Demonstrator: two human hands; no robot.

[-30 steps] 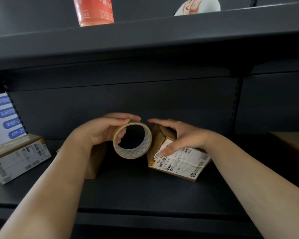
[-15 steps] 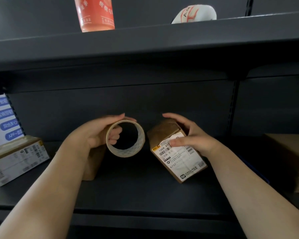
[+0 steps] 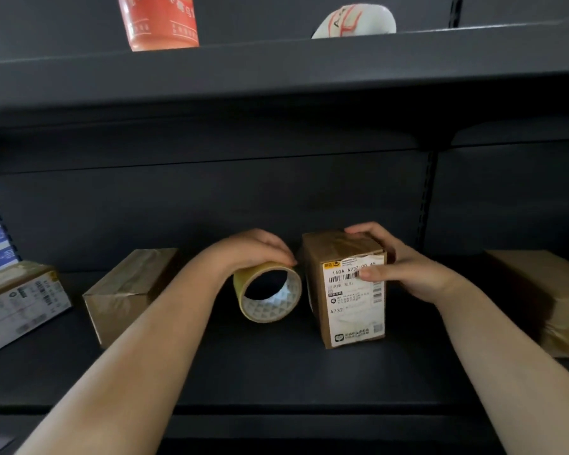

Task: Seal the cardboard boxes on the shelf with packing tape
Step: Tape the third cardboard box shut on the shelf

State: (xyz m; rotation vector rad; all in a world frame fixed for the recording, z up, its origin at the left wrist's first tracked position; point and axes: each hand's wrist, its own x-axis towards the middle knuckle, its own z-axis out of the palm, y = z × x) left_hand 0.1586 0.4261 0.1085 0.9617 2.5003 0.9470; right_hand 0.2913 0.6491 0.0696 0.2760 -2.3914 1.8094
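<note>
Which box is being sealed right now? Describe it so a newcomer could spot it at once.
On the dark lower shelf, look near the middle, just right of the tape roll under the left hand. The box stands upright there, gripped by the right hand. Its white label, printed A732, faces the camera, unlike the plain brown boxes either side.
</note>
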